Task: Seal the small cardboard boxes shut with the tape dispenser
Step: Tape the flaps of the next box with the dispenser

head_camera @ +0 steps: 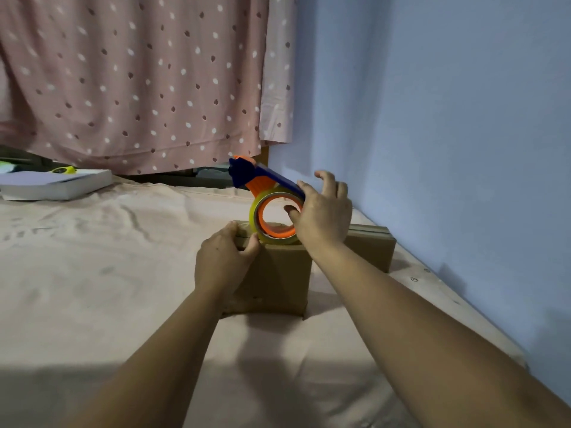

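Observation:
A small brown cardboard box (278,279) stands on the pink sheet in the middle of the view. My left hand (224,261) grips its upper left corner, thumb on the top edge. On the box top rests a blue and orange tape dispenser (265,193) carrying a roll of clear tape. My right hand (323,214) holds the dispenser, with the thumb hooked inside the roll's core and the fingers spread over the blue handle. A second small cardboard box (372,247) sits just behind and to the right, partly hidden by my right wrist.
The pink sheet (108,273) covers a wide flat bed. A blue wall (448,134) runs close along the right side. A spotted pink curtain (139,81) hangs behind. A white flat box (55,183) with a yellow-green object on it lies far left.

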